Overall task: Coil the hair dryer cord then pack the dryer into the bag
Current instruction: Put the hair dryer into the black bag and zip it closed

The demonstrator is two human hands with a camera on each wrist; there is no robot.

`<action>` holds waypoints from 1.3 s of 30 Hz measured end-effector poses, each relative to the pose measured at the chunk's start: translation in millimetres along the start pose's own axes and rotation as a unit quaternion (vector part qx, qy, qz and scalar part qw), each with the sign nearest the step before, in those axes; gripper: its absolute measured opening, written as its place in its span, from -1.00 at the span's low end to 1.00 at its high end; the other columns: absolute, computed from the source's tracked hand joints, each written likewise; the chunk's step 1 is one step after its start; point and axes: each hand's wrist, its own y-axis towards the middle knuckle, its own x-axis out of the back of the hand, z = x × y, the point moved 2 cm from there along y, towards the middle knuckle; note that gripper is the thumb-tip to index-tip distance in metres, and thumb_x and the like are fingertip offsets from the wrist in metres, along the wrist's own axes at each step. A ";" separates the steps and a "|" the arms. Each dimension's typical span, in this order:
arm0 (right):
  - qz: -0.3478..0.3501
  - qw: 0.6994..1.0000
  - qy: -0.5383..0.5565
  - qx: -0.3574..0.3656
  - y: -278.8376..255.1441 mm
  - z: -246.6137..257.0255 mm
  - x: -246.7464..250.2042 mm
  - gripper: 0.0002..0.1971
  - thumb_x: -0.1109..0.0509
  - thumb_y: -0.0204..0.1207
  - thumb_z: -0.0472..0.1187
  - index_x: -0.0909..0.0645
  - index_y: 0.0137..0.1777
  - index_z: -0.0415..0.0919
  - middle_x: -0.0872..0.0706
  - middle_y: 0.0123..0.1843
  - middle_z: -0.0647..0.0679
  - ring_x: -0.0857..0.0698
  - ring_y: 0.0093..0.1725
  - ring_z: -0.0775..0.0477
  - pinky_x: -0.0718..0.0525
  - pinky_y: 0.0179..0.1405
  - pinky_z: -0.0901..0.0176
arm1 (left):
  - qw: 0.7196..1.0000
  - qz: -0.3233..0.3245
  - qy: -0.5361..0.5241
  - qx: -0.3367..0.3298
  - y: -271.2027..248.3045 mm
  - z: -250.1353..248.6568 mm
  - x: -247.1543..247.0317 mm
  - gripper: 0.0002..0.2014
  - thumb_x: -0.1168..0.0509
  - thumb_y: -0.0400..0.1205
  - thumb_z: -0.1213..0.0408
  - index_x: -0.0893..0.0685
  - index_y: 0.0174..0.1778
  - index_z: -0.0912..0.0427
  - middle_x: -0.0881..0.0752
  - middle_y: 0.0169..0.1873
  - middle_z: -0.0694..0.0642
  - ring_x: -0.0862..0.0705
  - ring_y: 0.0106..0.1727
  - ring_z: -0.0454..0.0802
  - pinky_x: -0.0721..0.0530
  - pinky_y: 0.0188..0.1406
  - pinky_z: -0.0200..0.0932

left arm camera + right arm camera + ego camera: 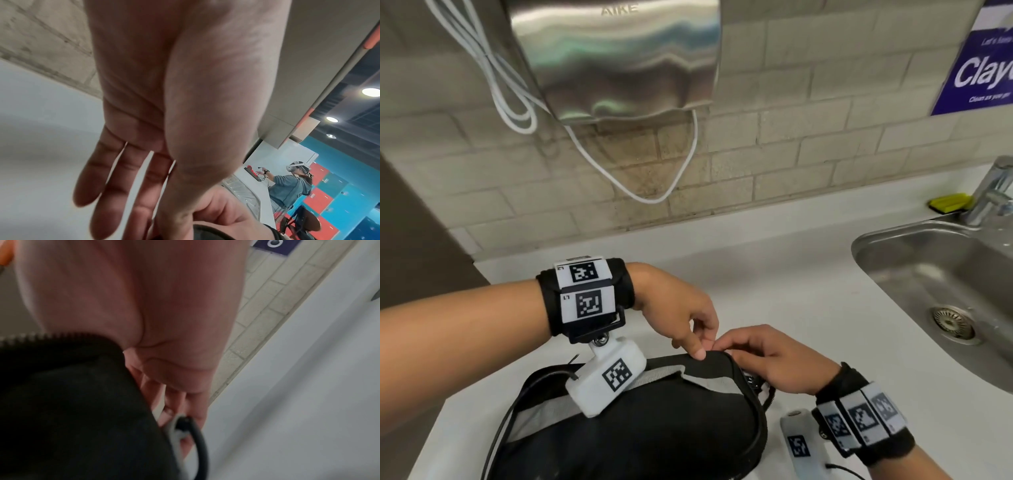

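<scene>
A black bag (654, 428) lies on the white counter (791, 274) in front of me, and the hair dryer itself is not in view. My left hand (705, 346) comes down on the bag's top rim. Its thumb presses the black edge, and its other fingers (115, 186) are loosely straight and hold nothing. Beside it, my right hand (729, 347) pinches the grey zipper pull (174, 428) with its black loop, against the bag (72, 418). A thin black cord (506, 421) runs along the bag's left side.
A steel sink (893, 246) with a faucet (993, 192) and a yellow sponge (950, 202) lies to the right. A metal hand dryer (619, 61) with a looping white cable (517, 102) hangs on the tiled wall. Another person (292, 183) stands far off.
</scene>
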 end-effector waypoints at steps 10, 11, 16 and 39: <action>0.045 0.997 0.053 0.021 -2.2 -4.0 7.1 -0.77 -0.25 0.66 -0.36 -0.65 0.22 -0.39 -0.74 0.15 -0.45 -0.71 0.09 -0.21 -0.61 0.27 -0.13 | 1.000 0.019 -0.019 0.005 0.4 2.1 0.6 -0.82 -0.30 0.71 0.18 -0.70 0.10 0.17 -0.73 -0.17 -0.07 -0.72 -0.15 -0.09 -0.55 -0.22 -0.35; 0.047 0.997 0.057 0.024 -2.7 -4.6 7.8 -0.77 -0.26 0.66 -0.35 -0.65 0.22 -0.38 -0.73 0.15 -0.46 -0.71 0.10 -0.24 -0.60 0.28 -0.18 | 0.999 0.017 -0.027 0.007 -0.2 2.9 0.6 -0.84 -0.30 0.71 0.19 -0.70 0.09 0.17 -0.74 -0.14 -0.04 -0.75 -0.14 -0.08 -0.58 -0.17 -0.31; 0.031 0.997 0.072 0.029 -1.8 -8.5 10.1 -0.80 -0.30 0.64 -0.33 -0.67 0.17 -0.38 -0.77 0.08 -0.40 -0.73 0.04 -0.12 -0.66 0.18 0.02 | 0.998 0.012 -0.061 0.016 -2.7 6.6 -1.0 -0.89 -0.29 0.71 0.23 -0.67 0.06 0.15 -0.74 -0.06 0.07 -0.78 -0.18 0.02 -0.75 0.04 0.00; -0.088 0.899 -0.417 0.105 -49.5 30.0 -3.0 -0.81 -0.06 0.72 -0.07 -0.50 0.07 -0.02 -0.63 -0.03 0.11 -0.59 -0.07 0.03 -0.59 -0.13 0.16 | 0.976 -0.026 -0.155 0.148 1.1 21.7 11.2 -0.89 -0.29 0.71 0.32 -0.68 0.10 0.15 -0.64 -0.19 0.07 -0.74 -0.26 0.04 -0.83 -0.09 -0.09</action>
